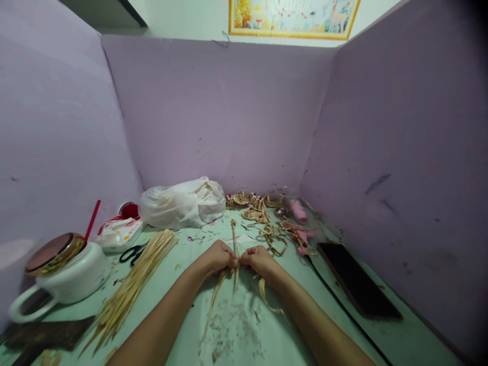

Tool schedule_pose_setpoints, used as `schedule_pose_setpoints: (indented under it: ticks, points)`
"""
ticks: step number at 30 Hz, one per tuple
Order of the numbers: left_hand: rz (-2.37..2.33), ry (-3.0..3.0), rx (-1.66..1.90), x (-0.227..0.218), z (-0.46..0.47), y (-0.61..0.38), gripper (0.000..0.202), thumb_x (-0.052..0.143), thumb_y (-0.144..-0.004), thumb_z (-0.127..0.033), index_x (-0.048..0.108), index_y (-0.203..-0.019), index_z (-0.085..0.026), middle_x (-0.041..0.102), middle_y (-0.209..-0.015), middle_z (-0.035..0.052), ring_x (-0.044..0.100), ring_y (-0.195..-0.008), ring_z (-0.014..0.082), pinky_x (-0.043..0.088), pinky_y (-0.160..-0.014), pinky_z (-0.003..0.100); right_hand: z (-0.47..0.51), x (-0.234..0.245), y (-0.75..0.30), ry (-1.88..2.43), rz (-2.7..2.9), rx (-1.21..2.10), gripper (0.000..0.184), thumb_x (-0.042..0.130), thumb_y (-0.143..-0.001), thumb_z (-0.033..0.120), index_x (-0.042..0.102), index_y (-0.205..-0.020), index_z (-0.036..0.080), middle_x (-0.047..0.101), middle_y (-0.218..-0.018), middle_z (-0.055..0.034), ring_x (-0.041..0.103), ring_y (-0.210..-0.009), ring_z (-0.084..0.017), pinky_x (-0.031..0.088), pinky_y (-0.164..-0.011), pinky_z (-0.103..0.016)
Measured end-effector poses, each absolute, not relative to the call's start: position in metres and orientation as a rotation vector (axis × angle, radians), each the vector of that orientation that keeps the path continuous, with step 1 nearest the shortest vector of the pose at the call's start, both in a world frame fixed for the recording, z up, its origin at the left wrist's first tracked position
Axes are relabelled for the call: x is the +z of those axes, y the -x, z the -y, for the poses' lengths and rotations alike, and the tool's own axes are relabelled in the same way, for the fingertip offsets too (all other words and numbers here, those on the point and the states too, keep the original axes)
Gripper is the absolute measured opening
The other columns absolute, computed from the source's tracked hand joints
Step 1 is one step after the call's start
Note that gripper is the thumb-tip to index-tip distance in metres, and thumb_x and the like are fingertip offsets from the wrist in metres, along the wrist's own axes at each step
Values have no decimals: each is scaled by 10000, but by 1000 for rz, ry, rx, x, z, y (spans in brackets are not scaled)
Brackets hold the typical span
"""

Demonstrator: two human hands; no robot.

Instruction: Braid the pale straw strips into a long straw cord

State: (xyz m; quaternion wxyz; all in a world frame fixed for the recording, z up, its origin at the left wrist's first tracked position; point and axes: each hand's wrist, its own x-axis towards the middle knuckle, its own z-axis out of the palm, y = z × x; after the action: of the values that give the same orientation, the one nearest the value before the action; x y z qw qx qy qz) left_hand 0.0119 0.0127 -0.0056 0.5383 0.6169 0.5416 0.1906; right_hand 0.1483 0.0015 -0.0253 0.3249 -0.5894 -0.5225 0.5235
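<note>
My left hand (220, 257) and my right hand (257, 259) meet over the middle of the table, fingertips pinched close together on a thin straw cord (234, 236). The cord runs away from me between them, looking twisted or braided. One loose straw strip (214, 305) trails toward me from below my left hand. Another flat strip (264, 291) curls out beneath my right hand. Exactly how the strands cross at my fingertips is hidden.
A bundle of straw strips (133, 282), black-handled scissors (131, 254) and a white mug (78, 274) with a lid lie left. Behind are a white plastic bag (185, 203) and braided straw pieces (257, 216). Right are a pink glue gun (304, 238), its cable (339, 300) and a phone (358, 279).
</note>
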Motion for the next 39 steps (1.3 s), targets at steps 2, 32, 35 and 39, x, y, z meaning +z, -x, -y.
schedule_pose_setpoints:
  ticks: [2,32,35,39]
  points:
    - [-1376,-1470,396,0,-13,-10,45,518,-512,-137,532,-475,-114,466,-358,-20,291,-268,47,202,-329,191,-1,-25,-148,1541,1361,1389,85,500,-529,104,487,-449,129,347,-327,65,248,-317,-35,148,-349,-195]
    - [-1398,-1067,452,-7,-12,-21,98,508,-593,-122,517,-499,-95,405,-342,-25,328,-283,44,188,-310,163,-4,-26,-153,1422,1509,1410,120,471,-582,69,509,-482,124,435,-371,51,331,-361,-40,232,-393,-173]
    - [-1440,-1198,475,-9,-11,-21,82,501,-544,-125,511,-464,-110,368,-314,-35,285,-267,47,146,-309,180,-6,-26,-152,1482,1542,1317,127,473,-580,53,518,-484,123,458,-389,43,343,-374,-42,252,-405,-172]
    - [-1413,-1269,509,-15,-12,-20,81,509,-519,-146,577,-510,-103,357,-318,-46,261,-274,44,137,-316,191,-3,-19,-157,1457,1506,1493,155,463,-623,115,537,-487,120,421,-360,39,288,-324,-40,219,-363,-178]
